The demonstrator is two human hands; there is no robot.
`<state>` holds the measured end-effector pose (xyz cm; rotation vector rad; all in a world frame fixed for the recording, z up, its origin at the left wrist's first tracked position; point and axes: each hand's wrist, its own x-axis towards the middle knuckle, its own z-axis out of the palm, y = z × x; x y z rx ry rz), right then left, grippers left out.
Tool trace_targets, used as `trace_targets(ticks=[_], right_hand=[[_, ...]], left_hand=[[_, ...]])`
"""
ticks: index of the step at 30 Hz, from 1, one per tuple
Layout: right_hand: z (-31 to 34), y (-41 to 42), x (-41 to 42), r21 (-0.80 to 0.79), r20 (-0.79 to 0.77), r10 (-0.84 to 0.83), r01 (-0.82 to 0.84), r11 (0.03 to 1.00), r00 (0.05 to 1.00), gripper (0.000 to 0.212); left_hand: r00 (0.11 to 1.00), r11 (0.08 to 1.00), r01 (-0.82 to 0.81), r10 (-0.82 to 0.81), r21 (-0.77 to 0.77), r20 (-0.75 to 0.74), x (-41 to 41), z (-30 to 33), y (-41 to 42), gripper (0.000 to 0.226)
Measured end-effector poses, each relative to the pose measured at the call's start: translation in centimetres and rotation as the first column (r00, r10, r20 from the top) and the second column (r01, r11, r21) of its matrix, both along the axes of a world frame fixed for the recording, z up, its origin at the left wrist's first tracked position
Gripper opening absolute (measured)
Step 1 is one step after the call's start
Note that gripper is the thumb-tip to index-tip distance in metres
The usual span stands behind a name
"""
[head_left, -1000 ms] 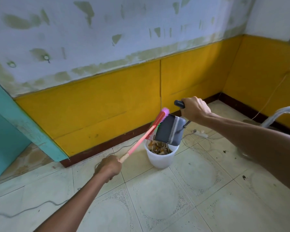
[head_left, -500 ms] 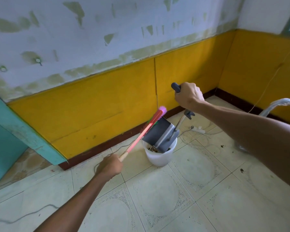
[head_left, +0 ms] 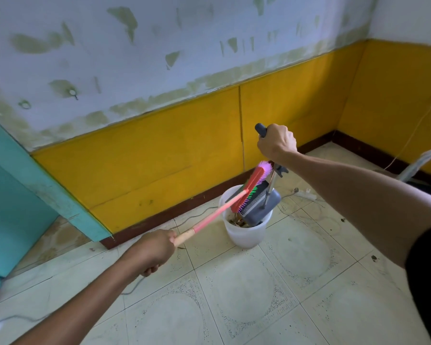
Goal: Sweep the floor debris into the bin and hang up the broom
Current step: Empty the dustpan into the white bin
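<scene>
A: Hands? Near first.
B: Left hand point(head_left: 151, 250) lower centre, clenched on broom point(head_left: 218, 213) handle; right hand point(head_left: 277, 143) grasping dustpan point(head_left: 258, 207) handle, centre right.
A: Tip?
B: Keep the dustpan mouth down inside bin point(head_left: 245, 234); brush debris point(head_left: 237, 222) off it gently.

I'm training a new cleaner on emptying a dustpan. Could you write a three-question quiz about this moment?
1. True or false: the dustpan is tipped into the white bin.
2. Which hand grips the broom handle? A) left hand B) right hand C) neither
3. Fill in: the broom's bristles rest against the ______.

Key
1. True: its pan sits inside the bin's rim, above the debris.
2. A: the left hand holds the broom; the right hand grips the dustpan's handle.
3. dustpan
</scene>
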<state>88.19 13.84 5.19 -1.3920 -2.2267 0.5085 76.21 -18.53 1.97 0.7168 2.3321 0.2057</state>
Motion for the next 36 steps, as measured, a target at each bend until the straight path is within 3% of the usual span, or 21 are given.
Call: trace_targets(ticks=[11,23,25,28,32,34,36], right_hand=[[2.2,1.2,1.4,0.029,-0.004,0.001,-0.001,1.0,1.0,0.02],[6.6,1.3,0.3,0.111,-0.018,0.07,-0.067,0.992,0.997,0.018],[7.7,1.3,-0.3,0.097,-0.051,0.047,-0.042,0.994,0.998,0.014],[9.3,1.7,-1.2,0.044,-0.117,-0.013,0.018,0.999,0.993,0.018],[10.2,1.5,-2.0,-0.135,-0.311,-0.015,-0.028,0.99,0.95,0.022],[10.4,0.6,-2.9,-0.237,-0.508,-0.007,-0.132,0.963,0.861,0.02],[10.5,-0.5,-4.0,-0.314,-0.699,-0.017,-0.285,0.906,0.715,0.016]], left_hand=[[0.981,0.999,0.045,-0.049,-0.024,-0.19,-4.2,3.1,1.0,0.04],[0.93,0.982,0.068,-0.128,-0.178,-0.346,-5.7,7.5,5.1,0.024],[0.868,0.971,0.083,-0.18,-0.223,-0.463,-6.0,9.3,6.0,0.022],[0.682,0.95,0.099,-0.282,-0.296,-0.675,-5.9,11.9,7.0,0.016],[0.456,0.92,0.131,-0.386,-0.369,-0.801,-4.9,13.8,8.1,0.017],[0.35,0.897,0.122,-0.439,-0.425,-0.827,-4.4,14.3,9.1,0.025],[0.276,0.883,0.077,-0.465,-0.463,-0.841,-4.1,14.9,9.9,0.027]])
